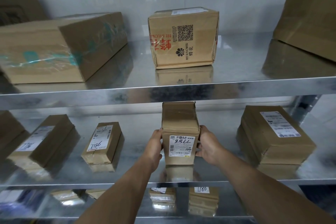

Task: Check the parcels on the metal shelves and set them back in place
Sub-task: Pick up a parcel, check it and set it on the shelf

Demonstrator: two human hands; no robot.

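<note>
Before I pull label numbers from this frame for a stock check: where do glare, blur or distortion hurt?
Head view: the label on the held parcel is sharp, 7786 legible; the metal shelves glare and throw reflections; the frame's edges smear and bow; the bottom-shelf parcels are soft.

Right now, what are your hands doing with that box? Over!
Gripping with left hand and right hand, one each side of the parcel. It stands upright on the middle shelf. The neighbouring parcels sit apart, nothing blocking.
</note>
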